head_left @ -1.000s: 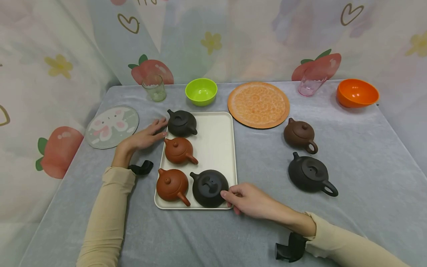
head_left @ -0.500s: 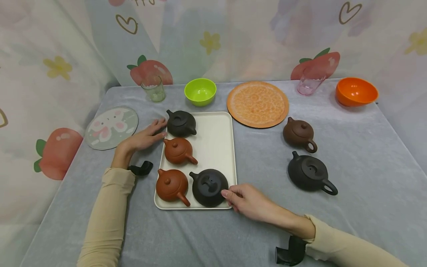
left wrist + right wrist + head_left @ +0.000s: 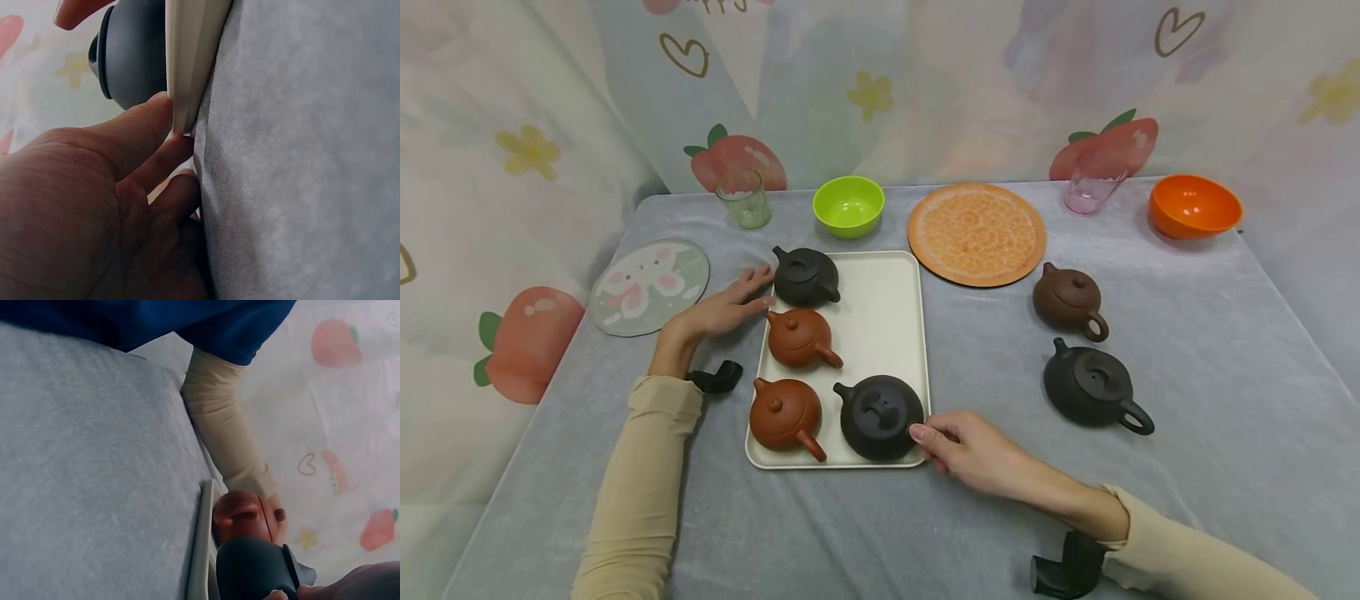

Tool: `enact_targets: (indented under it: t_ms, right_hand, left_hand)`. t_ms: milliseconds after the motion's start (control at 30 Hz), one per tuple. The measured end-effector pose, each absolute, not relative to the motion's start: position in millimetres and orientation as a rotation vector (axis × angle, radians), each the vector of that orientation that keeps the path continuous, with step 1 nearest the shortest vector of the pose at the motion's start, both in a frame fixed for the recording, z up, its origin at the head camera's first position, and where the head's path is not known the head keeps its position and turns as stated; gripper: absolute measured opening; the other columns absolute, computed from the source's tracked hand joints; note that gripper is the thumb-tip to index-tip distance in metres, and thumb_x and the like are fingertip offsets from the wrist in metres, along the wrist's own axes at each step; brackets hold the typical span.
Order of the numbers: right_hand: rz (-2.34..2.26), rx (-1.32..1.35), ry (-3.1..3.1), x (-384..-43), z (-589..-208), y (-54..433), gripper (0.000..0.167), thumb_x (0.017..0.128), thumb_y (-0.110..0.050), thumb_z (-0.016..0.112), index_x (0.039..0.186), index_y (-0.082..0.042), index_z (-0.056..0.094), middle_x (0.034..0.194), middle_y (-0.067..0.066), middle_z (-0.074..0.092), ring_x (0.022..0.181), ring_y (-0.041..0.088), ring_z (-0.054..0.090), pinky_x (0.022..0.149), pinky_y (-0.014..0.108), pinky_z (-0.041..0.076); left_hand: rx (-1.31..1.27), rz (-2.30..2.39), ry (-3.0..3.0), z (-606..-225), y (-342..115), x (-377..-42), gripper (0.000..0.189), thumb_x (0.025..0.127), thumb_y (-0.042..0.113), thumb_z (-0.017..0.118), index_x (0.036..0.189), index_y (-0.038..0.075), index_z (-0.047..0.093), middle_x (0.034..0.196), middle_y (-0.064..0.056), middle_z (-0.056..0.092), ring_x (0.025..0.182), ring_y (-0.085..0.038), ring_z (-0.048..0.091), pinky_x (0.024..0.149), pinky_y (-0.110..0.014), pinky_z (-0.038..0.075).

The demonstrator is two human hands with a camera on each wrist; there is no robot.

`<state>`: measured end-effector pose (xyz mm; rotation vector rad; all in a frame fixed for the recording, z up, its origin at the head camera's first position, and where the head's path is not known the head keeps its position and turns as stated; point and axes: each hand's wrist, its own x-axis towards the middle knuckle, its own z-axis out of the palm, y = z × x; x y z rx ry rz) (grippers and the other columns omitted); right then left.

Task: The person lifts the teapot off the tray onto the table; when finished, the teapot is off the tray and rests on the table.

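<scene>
A black teapot [image 3: 882, 417] with a wide round body is at the front right of the cream tray [image 3: 880, 300]. My right hand [image 3: 970, 450] pinches it at its right side, where the handle is hidden by the fingers. In the right wrist view, fingertips touch the black teapot [image 3: 253, 569] at the bottom edge. My left hand [image 3: 718, 310] rests at the tray's left edge, fingers extended, beside a smaller black teapot [image 3: 806, 277]. In the left wrist view the thumb [image 3: 147, 119] touches the tray rim [image 3: 187, 62]. Two reddish-brown teapots [image 3: 800, 337] stand along the tray's left side.
A dark brown teapot [image 3: 1067, 298] and another black teapot [image 3: 1090, 385] stand right of the tray. Behind are a green glass [image 3: 747, 202], green bowl [image 3: 848, 208], orange round mat [image 3: 977, 235], pink glass [image 3: 1090, 193] and orange bowl [image 3: 1195, 207]. A rabbit mat [image 3: 651, 287] lies left.
My right hand has shifted the front black teapot slightly right and away from the front reddish-brown one, widening the gap. My left hand stays at the tray's edge.
</scene>
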<state>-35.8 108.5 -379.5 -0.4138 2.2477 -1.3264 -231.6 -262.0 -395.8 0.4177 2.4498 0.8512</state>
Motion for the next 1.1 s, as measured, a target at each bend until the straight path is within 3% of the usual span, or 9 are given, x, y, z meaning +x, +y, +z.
enact_targets:
  t_ms: [1100]
  right_hand:
    - [-1.405,-0.457,2.196,1.6,-386.9,172.7,0.036,0.103,-0.022,0.05,0.071,-0.008,0.055,0.061,-0.011,0.046,0.05,-0.001,0.036,0.044,0.023,0.033]
  left_hand:
    - [0.419,0.844,2.452,-397.3,-261.1,-232.8,0.066,0.106,0.034,0.041,0.157,0.006,0.011,0.164,-0.016,-0.007,0.149,-0.035,-0.018,0.117,-0.06,-0.004]
